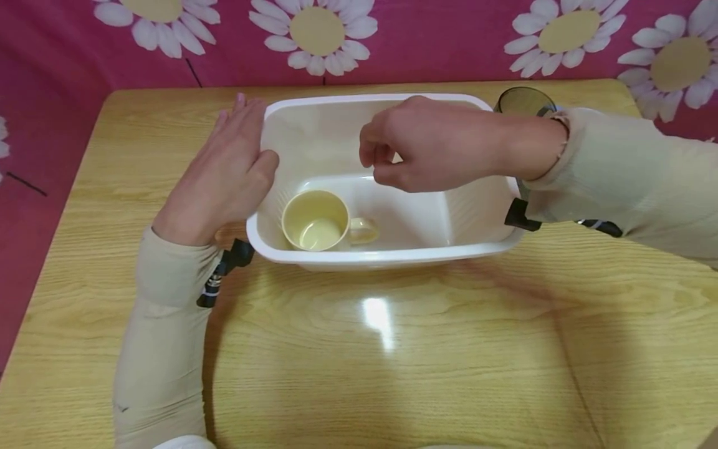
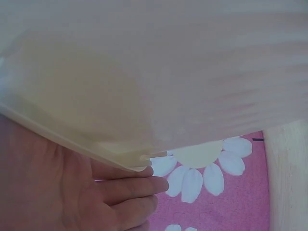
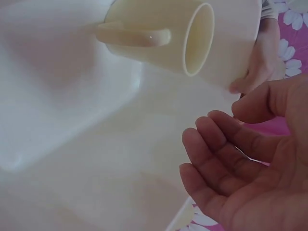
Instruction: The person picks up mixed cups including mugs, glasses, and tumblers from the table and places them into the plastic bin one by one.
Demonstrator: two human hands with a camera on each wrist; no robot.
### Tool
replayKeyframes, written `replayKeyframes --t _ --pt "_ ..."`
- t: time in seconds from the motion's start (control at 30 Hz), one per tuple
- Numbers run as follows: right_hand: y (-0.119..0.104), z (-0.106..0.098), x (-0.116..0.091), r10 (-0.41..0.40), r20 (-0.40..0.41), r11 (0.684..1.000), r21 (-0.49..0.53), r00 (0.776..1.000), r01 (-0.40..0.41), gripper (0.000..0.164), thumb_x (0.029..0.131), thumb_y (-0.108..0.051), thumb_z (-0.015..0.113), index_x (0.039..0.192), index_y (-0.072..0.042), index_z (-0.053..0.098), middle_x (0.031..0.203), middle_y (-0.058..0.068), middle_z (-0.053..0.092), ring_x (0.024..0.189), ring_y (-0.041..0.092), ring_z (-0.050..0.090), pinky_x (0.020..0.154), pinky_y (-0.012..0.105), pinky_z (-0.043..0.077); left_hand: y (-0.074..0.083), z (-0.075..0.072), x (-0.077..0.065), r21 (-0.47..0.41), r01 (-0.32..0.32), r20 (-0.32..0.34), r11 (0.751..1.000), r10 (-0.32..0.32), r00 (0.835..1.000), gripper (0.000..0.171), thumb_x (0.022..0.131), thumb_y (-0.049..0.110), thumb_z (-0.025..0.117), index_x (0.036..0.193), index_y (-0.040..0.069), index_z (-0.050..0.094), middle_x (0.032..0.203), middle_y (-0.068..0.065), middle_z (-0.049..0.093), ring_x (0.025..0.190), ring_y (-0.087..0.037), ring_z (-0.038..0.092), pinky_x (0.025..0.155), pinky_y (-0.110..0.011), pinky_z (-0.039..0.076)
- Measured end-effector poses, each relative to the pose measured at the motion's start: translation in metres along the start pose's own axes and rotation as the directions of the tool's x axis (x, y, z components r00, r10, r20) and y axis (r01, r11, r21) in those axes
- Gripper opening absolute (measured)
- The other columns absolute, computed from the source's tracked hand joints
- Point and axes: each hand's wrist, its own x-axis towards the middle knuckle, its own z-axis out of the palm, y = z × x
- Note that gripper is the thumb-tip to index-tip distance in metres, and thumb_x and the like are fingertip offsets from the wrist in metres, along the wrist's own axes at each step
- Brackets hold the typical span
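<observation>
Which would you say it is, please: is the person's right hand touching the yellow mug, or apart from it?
Apart. The right wrist view shows the white basin surface plainly between the right hand and the yellow mug.

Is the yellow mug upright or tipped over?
Upright: in the head view, the yellow mug stands inside the white tub, its round mouth facing up.

Left hand (image 1: 221, 168) reaches forward, thumb crooked; right hand (image 1: 426, 148) curls loosely.
</observation>
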Motion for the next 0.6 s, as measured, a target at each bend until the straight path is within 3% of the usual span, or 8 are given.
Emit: replayKeyframes --t 0.33,0.6 --pt "0.005 -0.006 -0.014 -0.037 -0.116 0.999 0.0 0.993 0.037 0.023 0.099 -0.021 0.055 0.112 -0.014 0.072 0.11 0.001 0.075 0.102 0.017 0.069 0.089 0.037 0.054 -0.003 0.0 -0.001 -0.016 -0.012 -0.015 1.0 0.012 1.0 0.068 0.102 0.022 0.032 0.165 0.0 0.015 0.175 -0.016 0.013 0.165 -0.03 -0.002 0.137 -0.046 -0.003" --pt "0.022 -0.002 -0.022 -0.118 -0.277 0.993 -0.018 0.954 0.117 0.019 0.097 -0.017 0.059 0.108 -0.014 0.074 0.104 -0.003 0.075 0.098 0.012 0.071 0.088 0.033 0.053 -0.005 0.0 -0.001 -0.017 -0.002 -0.014 1.0 0.002 1.0 0.069 0.103 0.022 0.032 0.165 -0.001 0.013 0.175 -0.017 0.01 0.165 -0.029 -0.004 0.137 -0.045 -0.003"
